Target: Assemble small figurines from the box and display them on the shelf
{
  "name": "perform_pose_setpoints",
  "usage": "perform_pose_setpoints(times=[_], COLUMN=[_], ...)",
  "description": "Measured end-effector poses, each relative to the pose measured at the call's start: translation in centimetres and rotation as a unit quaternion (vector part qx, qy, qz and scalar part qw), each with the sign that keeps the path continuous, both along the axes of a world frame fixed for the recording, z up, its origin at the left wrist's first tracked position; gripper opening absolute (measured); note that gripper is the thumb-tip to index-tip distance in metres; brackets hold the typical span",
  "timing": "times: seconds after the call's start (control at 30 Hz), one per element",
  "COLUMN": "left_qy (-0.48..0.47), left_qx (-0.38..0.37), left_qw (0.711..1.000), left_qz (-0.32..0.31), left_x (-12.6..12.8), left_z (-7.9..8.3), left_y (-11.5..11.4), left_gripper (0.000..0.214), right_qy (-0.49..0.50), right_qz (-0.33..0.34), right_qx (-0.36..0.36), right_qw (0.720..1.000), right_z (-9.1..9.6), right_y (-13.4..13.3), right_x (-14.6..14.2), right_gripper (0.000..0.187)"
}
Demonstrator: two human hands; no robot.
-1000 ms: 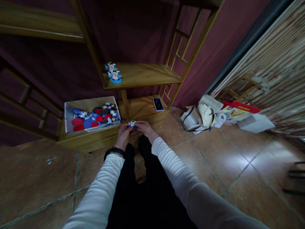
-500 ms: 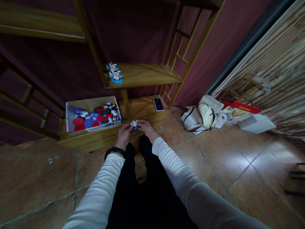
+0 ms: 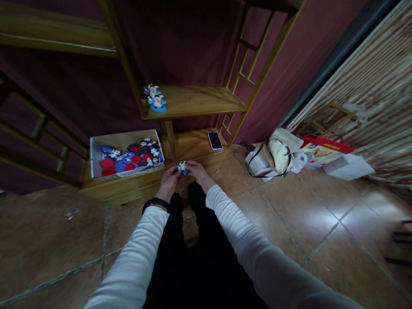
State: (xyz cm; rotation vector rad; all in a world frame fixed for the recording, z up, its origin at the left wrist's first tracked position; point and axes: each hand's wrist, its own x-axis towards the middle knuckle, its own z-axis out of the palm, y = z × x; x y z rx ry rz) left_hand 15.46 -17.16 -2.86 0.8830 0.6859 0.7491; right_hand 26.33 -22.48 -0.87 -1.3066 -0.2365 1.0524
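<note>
Between my two hands is a small blue and white figurine (image 3: 183, 167), held in front of the lower shelf's edge. My left hand (image 3: 168, 182) has its fingers closed on the figurine's left side, and my right hand (image 3: 197, 172) pinches it from the right. Two similar figurines (image 3: 157, 101) on blue bases stand one behind the other at the left end of the middle shelf (image 3: 196, 99). To the left of my hands, an open cardboard box (image 3: 93, 156) holds several figurines and red, blue and dark round pieces.
A phone (image 3: 215, 140) lies on the lower shelf (image 3: 189, 143). On the tiled floor to the right are a cream bag (image 3: 279, 152), a white box (image 3: 348, 166) and a red package (image 3: 333, 144). Wooden uprights (image 3: 267, 68) frame the shelves. A small white scrap (image 3: 72, 213) lies on the floor at left.
The figurine has turned slightly between my fingers and shows more of its front. My hands stay in nearly the same place, and the whole view has shifted very slightly.
</note>
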Motion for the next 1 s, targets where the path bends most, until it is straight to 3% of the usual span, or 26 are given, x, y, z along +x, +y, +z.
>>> perform_pose_setpoints(times=[0.33, 0.77, 1.0], left_qy=[0.009, 0.004, 0.0], left_qx=[-0.006, -0.007, -0.024], left_qw=[1.0, 1.0, 1.0], left_qz=[0.016, 0.007, -0.001], left_x=[0.0, -0.23, -0.17], left_z=[0.1, 0.19, 0.05], left_y=[0.07, 0.01, 0.2], left_gripper=[0.03, 0.032, 0.033], right_qy=[-0.072, -0.112, -0.123], right_qz=[0.08, 0.086, 0.052], right_qx=[0.048, 0.06, 0.041], right_qw=[0.993, 0.988, 0.99], right_z=[-0.31, -0.43, -0.47], right_y=[0.11, 0.14, 0.39], right_x=[-0.2, -0.1, -0.25], right_gripper=[0.021, 0.02, 0.019])
